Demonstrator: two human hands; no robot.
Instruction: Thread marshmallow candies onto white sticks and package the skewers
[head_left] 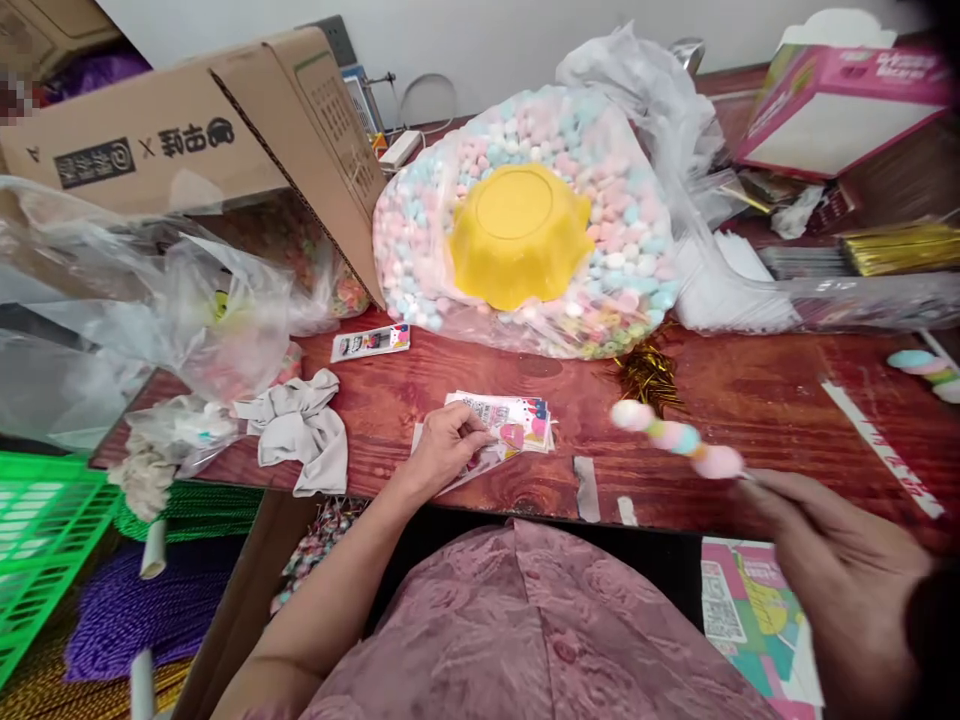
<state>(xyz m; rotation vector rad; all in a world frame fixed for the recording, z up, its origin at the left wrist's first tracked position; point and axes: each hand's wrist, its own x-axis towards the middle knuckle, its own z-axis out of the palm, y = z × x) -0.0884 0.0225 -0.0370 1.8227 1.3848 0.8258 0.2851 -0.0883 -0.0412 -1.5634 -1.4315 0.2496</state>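
Observation:
My right hand is closed on the stick of a marshmallow skewer carrying pastel pink, green and blue balls, held above the red wooden table. My left hand rests on a small stack of printed clear bags near the table's front edge, fingers pinching the top one. Behind them lies a big clear bag of pastel marshmallows with an upturned yellow bowl on top.
A cardboard box leans at back left over crumpled plastic bags. A grey cloth, gold twist ties, another finished skewer, a pink box and a green crate surround the work area.

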